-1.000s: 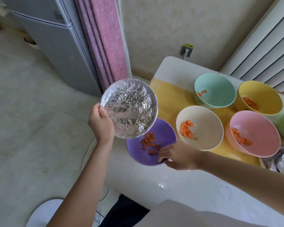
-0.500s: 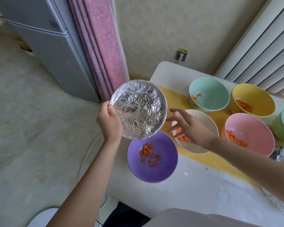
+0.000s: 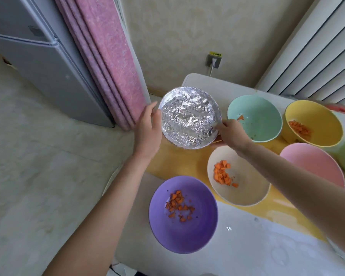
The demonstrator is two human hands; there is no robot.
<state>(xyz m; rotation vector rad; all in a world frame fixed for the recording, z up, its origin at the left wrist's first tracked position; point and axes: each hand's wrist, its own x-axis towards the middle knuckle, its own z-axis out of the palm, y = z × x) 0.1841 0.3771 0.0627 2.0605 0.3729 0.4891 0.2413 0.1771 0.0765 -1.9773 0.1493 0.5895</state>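
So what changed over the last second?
The right hand left the rim of the purple bowl, rose, and now pinches the right edge of the foil-covered plate. The left hand loosened its grip, and its fingers now lie straight against the left edge. The plate moved away from the person, past the purple bowl. The purple bowl, cream bowl and carrot pieces stayed put.

Yellow sticker (image 3: 216, 54) above wall socket (image 3: 213, 62): tiny txt, not legible.
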